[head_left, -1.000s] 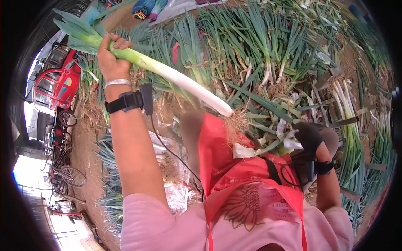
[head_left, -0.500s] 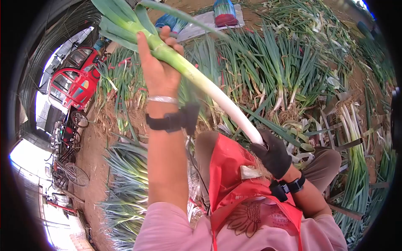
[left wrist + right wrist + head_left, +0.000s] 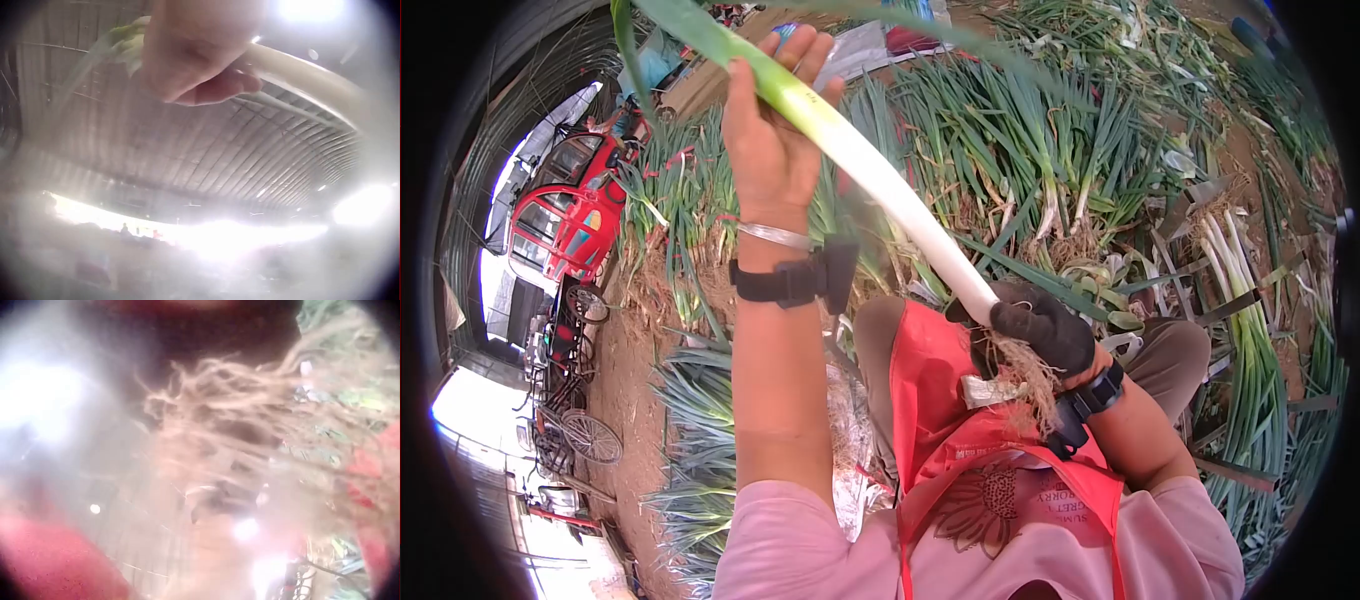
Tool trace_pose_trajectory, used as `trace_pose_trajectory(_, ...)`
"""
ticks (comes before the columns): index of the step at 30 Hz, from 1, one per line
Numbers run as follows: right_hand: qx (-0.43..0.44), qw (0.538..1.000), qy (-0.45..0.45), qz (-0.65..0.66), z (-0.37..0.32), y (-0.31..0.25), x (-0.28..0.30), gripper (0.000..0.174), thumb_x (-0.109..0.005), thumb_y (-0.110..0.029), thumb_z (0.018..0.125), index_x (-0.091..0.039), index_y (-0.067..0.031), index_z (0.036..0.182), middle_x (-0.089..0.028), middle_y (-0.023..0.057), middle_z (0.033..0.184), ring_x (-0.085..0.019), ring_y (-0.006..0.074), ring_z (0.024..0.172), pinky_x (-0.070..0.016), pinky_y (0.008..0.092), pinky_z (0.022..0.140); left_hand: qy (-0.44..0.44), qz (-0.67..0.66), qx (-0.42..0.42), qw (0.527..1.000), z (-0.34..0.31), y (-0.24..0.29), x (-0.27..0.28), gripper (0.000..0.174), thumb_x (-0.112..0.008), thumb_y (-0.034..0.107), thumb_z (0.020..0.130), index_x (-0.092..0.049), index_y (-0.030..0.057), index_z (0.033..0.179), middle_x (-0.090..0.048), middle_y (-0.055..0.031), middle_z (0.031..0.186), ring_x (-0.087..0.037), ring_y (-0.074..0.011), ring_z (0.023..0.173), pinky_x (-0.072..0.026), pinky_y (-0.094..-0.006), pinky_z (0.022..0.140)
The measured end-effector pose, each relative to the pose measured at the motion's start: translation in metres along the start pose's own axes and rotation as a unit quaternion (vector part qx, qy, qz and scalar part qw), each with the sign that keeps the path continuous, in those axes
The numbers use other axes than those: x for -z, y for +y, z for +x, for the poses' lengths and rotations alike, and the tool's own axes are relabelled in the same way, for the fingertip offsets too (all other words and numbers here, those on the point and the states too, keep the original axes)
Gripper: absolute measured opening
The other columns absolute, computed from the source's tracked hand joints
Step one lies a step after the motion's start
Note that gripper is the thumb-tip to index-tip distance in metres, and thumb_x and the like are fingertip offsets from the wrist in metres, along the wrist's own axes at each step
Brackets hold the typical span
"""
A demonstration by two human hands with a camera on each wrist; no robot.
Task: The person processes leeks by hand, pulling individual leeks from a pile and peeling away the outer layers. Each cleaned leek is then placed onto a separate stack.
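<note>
A thick leek (image 3: 880, 185) slants across the head view, its green top at the upper left and its white end near the lap. My bare left hand (image 3: 778, 150) holds it at the green part, in the crook between thumb and long fingers. The left wrist view shows a bent finger beside the pale stalk (image 3: 306, 78). Around the white base, my right hand (image 3: 1045, 330), in a dark glove, grips just above the roots (image 3: 1030, 385). Those stringy roots (image 3: 231, 394) fill the right wrist view, blurred, below the dark glove.
Rows of leafy stalks (image 3: 1000, 130) lie ahead on the ground. More stalks lie at left (image 3: 700, 420), and a pale-stemmed bundle (image 3: 1245, 310) rests on a rack at right. A red apron (image 3: 930, 370) covers the lap. A red vehicle (image 3: 570, 210) stands far left.
The gloved right hand has come up from the right knee to the leek's root end. The left hand has moved right with the leek, and its fingers have loosened.
</note>
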State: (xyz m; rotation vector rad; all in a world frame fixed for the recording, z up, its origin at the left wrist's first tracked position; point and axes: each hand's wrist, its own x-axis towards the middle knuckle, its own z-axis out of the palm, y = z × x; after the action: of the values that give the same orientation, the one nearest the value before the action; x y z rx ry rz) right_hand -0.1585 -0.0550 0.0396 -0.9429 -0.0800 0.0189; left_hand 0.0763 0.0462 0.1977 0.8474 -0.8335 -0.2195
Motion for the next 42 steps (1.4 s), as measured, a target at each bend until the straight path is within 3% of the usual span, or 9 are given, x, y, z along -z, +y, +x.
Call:
trace_pose_trajectory(3,-0.032,0.986,-0.015,0.164,-0.004,0.014,0.013,0.041,-0.061,-0.028,0.091,-0.057,0.0038,0.116,-0.062,0.0050,0.082,-0.059,0.0118,0.067,-0.0471,0.0250,0.059,-0.102,-0.165,0.067,0.979,0.011,0.001,0.013,0.043,-0.040,0.033,0.100,-0.046,-0.0017,0.126,-0.055,-0.0161,0.128,-0.056,-0.0276,0.117,-0.0510,-0.0435,0.093)
trace_pose_trajectory(8,0.013,0.987,-0.118,0.106,-0.007,0.013,0.028,0.039,-0.056,-0.019,0.093,-0.053,0.0056,0.123,-0.064,0.0073,0.089,-0.062,0.0132,0.077,-0.0512,0.0283,0.070,0.043,0.042,-0.009,0.998,0.011,-0.008,0.006,0.026,-0.056,0.017,0.094,-0.050,-0.0023,0.111,-0.061,-0.0183,0.110,-0.065,-0.0299,0.098,-0.0584,-0.0377,0.072)
trace_pose_trajectory(11,0.029,0.996,0.066,-0.057,-0.006,0.010,0.032,0.036,-0.053,-0.017,0.095,-0.053,0.0028,0.125,-0.064,0.0056,0.088,-0.061,0.0133,0.079,-0.0494,0.0287,0.071,0.115,0.117,-0.044,0.985,0.011,-0.009,0.010,0.022,-0.060,0.012,0.091,-0.051,-0.0034,0.104,-0.062,-0.0145,0.099,-0.067,-0.0256,0.086,-0.0576,-0.0324,0.062)
trace_pose_trajectory(16,0.029,0.871,0.245,-0.425,-0.001,0.006,0.076,0.026,-0.051,-0.018,0.096,-0.059,-0.0012,0.115,-0.064,0.0056,0.097,-0.058,0.0148,0.085,-0.0475,0.0292,0.077,0.182,0.159,-0.085,0.967,0.008,-0.006,0.023,0.017,-0.065,0.008,0.088,-0.056,-0.0034,0.097,-0.064,-0.0103,0.086,-0.066,-0.0179,0.072,-0.0541,-0.0266,0.055)
trace_pose_trajectory(19,0.216,0.812,0.349,-0.415,0.001,-0.015,0.044,0.019,-0.056,-0.018,0.093,-0.063,-0.0015,0.099,-0.064,0.0087,0.087,-0.059,0.0169,0.076,-0.0474,0.0310,0.071,0.199,0.180,-0.093,0.959,0.006,-0.004,0.030,0.018,-0.066,0.008,0.087,-0.056,-0.0031,0.097,-0.063,-0.0086,0.082,-0.065,-0.0159,0.069,-0.0513,-0.0247,0.054)
trace_pose_trajectory(22,0.332,0.720,0.199,-0.576,0.016,-0.030,0.005,0.021,-0.063,-0.020,0.087,-0.064,-0.0033,0.100,-0.064,0.0132,0.087,-0.061,0.0238,0.071,-0.0485,0.0344,0.068,0.199,0.207,-0.130,0.949,-0.001,-0.001,0.029,0.017,-0.066,0.008,0.086,-0.056,-0.0016,0.096,-0.062,-0.0075,0.078,-0.062,-0.0140,0.064,-0.0498,-0.0246,0.052)
trace_pose_trajectory(27,0.228,0.707,0.182,-0.644,0.055,0.001,-0.035,0.018,-0.064,-0.025,0.084,-0.065,-0.0090,0.092,-0.059,0.0144,0.075,-0.061,0.0349,0.070,-0.0482,0.0449,0.062,0.264,0.232,-0.116,0.929,-0.018,0.007,0.022,0.020,-0.063,0.007,0.086,-0.055,0.0018,0.104,-0.058,-0.0032,0.076,-0.056,-0.0108,0.059,-0.0455,-0.0246,0.048)
trace_pose_trajectory(32,0.197,0.589,0.112,-0.776,0.066,0.036,-0.035,0.015,-0.058,-0.025,0.082,-0.062,-0.0105,0.081,-0.059,0.0111,0.070,-0.060,0.0308,0.062,-0.0440,0.0453,0.057,0.324,0.193,-0.132,0.917,-0.071,0.004,0.058,0.026,-0.062,0.011,0.089,-0.048,0.0056,0.109,-0.054,-0.0016,0.085,-0.054,-0.0089,0.067,-0.0464,-0.0230,0.051)
trace_pose_trajectory(42,0.165,0.581,0.071,-0.794,0.097,0.089,-0.010,0.012,-0.058,-0.022,0.077,-0.066,-0.0132,0.078,-0.060,0.0099,0.063,-0.061,0.0294,0.059,-0.0458,0.0442,0.054,0.403,0.281,-0.171,0.854,-0.124,0.014,0.068,0.023,-0.059,0.014,0.090,-0.047,0.0094,0.109,-0.050,-0.0005,0.084,-0.049,-0.0087,0.065,-0.0430,-0.0242,0.051)
